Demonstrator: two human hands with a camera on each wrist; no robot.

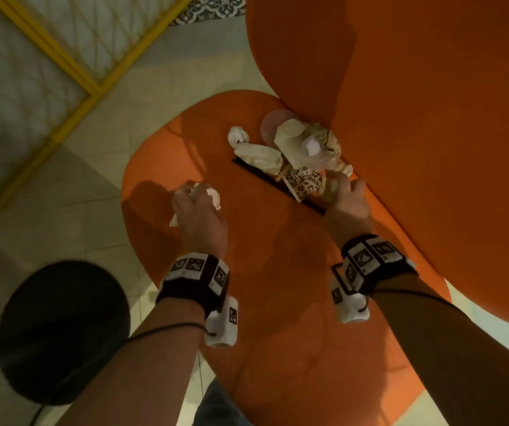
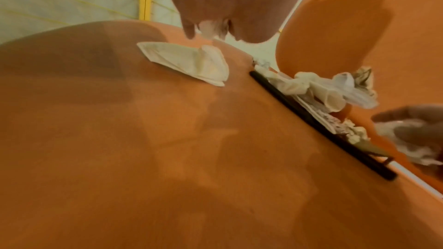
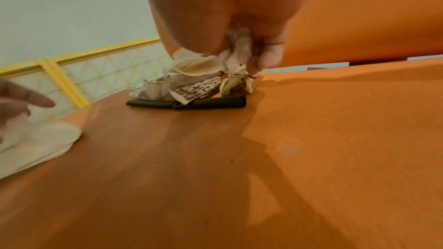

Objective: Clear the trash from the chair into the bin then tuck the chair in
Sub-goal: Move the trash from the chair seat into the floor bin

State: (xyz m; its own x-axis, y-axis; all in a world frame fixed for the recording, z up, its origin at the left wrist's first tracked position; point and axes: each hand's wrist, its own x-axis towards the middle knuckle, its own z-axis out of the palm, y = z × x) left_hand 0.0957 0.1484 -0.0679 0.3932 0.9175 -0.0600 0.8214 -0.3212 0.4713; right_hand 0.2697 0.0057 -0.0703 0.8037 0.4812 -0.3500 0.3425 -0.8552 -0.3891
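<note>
An orange chair seat (image 1: 262, 272) carries a trash pile (image 1: 296, 149) against the backrest (image 1: 416, 87): crumpled tissues, a clear round lid and a leopard-print wrapper (image 1: 307, 184). The pile lies along a black strip (image 1: 256, 173). My left hand (image 1: 191, 192) is near the seat's left edge, pinching white paper (image 1: 213, 195). In the left wrist view the hand (image 2: 208, 31) pulls up a fold of a flat napkin (image 2: 182, 60) that still lies on the seat. My right hand (image 1: 339, 186) reaches the near end of the pile. Its fingers (image 3: 271, 54) grip a crumpled tissue (image 3: 237, 44).
A dark round object (image 1: 62, 330) stands on the tiled floor at the lower left, beside my left forearm. A yellow-framed panel (image 1: 71, 66) runs along the upper left. The near half of the seat is bare orange surface.
</note>
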